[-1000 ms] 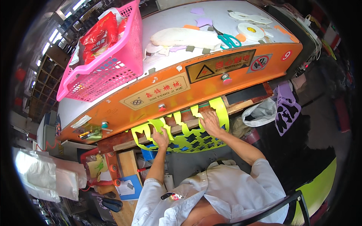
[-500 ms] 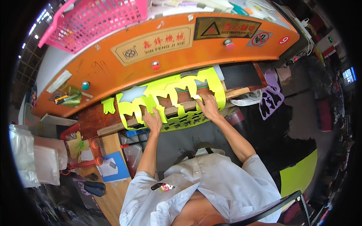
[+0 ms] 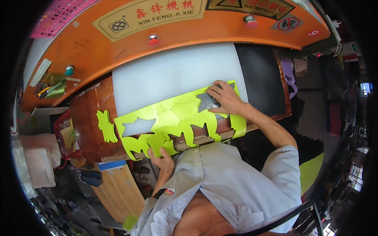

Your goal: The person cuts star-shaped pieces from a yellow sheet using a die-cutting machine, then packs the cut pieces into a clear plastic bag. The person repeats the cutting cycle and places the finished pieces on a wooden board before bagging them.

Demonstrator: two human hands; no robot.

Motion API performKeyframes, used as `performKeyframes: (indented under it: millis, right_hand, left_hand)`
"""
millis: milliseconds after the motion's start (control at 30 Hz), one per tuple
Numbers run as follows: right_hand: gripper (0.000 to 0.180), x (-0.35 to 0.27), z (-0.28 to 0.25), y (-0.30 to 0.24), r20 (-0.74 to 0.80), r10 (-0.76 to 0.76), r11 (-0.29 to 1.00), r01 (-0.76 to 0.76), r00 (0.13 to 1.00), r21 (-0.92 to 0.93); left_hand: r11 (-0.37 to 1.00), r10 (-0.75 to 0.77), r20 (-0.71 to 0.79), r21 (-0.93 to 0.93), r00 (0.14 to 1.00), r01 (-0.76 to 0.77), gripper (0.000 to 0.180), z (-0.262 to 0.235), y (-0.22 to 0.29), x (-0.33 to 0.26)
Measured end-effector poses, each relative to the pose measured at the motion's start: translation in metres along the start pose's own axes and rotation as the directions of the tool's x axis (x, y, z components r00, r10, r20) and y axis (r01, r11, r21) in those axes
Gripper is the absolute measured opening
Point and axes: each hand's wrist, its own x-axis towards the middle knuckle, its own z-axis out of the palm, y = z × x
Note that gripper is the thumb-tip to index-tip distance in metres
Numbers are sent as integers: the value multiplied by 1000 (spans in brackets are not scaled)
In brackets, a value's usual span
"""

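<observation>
A bright yellow-green sheet (image 3: 173, 122) with shaped cut-outs lies over the near part of a white board (image 3: 173, 70), its front edge hanging over the table edge. My right hand (image 3: 226, 97) curls over a dark grey cutting die (image 3: 208, 101) near the sheet's right end, thumb on the near side and fingers on the far side. At the sheet's near left, my left hand (image 3: 162, 163) pinches loose yellow-green cut pieces (image 3: 157, 143). Another small stack of cut pieces (image 3: 105, 126) lies on the brown wood to the left.
An orange machine beam (image 3: 118, 41) with coloured push buttons spans the far side. A black panel (image 3: 260, 78) adjoins the white board on the right. The pink basket (image 3: 59, 15) stands at the far left. Below left is a wooden board (image 3: 120, 192).
The view has shifted over the table, exposing more white board. My right hand has moved from the sheet's front edge onto the die. My left hand has drawn nearer my body with cut pieces.
</observation>
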Motion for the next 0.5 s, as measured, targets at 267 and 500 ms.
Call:
performKeyframes:
  millis: [267,500]
  right_hand:
    - [68,-7,22,-8,129,21,929,-67,991,365]
    - [64,14,-24,48,336,489,154,-459,805,875]
  left_hand:
    - [885,-392,236,-167,889,434,37,97,13,85]
    - [895,-362,227,-186,904,405,34,114,17,89]
